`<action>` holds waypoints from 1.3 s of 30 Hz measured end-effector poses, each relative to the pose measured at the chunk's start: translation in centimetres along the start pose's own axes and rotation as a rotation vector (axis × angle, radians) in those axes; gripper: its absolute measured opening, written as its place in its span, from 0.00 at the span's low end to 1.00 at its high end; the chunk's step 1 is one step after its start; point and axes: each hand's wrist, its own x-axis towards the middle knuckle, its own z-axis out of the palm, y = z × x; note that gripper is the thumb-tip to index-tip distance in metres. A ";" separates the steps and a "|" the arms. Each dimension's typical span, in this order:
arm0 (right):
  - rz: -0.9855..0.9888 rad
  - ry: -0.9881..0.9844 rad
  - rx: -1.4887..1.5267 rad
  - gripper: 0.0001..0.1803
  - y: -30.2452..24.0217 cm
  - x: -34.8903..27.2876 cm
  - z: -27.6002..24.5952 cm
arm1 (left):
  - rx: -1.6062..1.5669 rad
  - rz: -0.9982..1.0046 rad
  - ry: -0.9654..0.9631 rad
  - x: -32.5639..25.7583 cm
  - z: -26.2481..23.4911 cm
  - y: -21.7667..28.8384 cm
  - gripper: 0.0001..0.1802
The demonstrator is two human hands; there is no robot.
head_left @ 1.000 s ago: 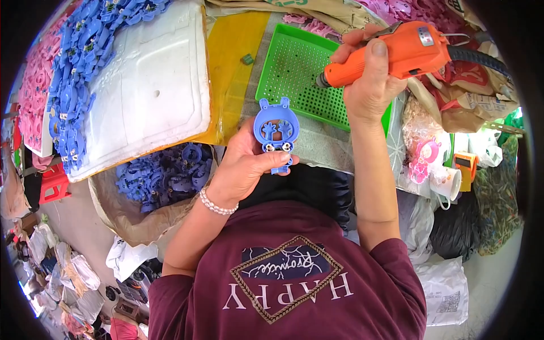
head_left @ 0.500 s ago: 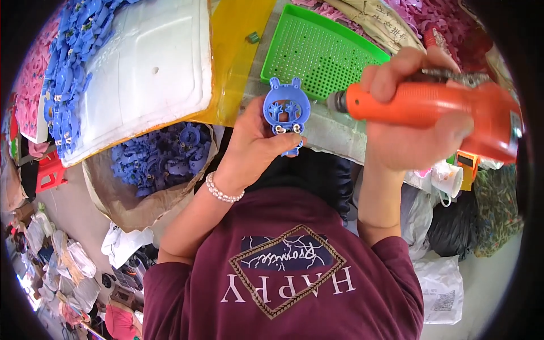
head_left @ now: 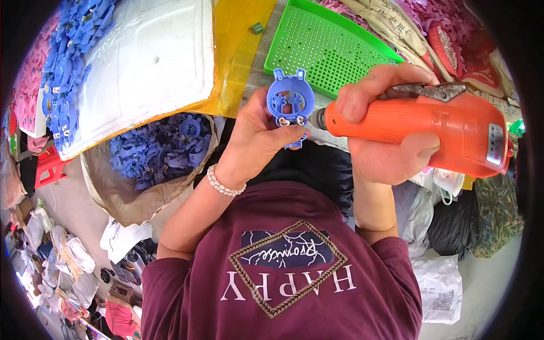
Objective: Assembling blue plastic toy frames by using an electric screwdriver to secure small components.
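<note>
In my left hand (head_left: pixel 256 133) is a blue plastic casing (head_left: pixel 290 93), round and hollow with two small ears and a narrower lower part. My thumb presses across that lower part, and small metal pieces show just above it. My right hand (head_left: pixel 377 122) is wrapped around an orange electric screwdriver (head_left: pixel 419 133), held level with its tip pointing left. The tip is close to the casing's lower right side; whether it touches I cannot tell. A pair of metal pliers or cutters (head_left: pixel 428 90) also shows behind the screwdriver, by my right fingers.
A green perforated tray (head_left: pixel 323 48) lies beyond the casing. On the left are a white foam lid (head_left: pixel 147 62), heaped blue parts (head_left: pixel 71 56) and a brown sack (head_left: pixel 107 192) holding more blue parts. Pink parts (head_left: pixel 447 20) lie at the far right, with bags (head_left: pixel 453 224) below.
The screwdriver and my right hand have moved left and slightly down, bringing the tip up to the casing. My left hand has shifted slightly with the casing.
</note>
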 end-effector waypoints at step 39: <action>-0.064 0.033 0.091 0.41 0.6 -0.4 0.0 | 0.033 0.052 0.004 -0.1 -0.1 -0.6 0.26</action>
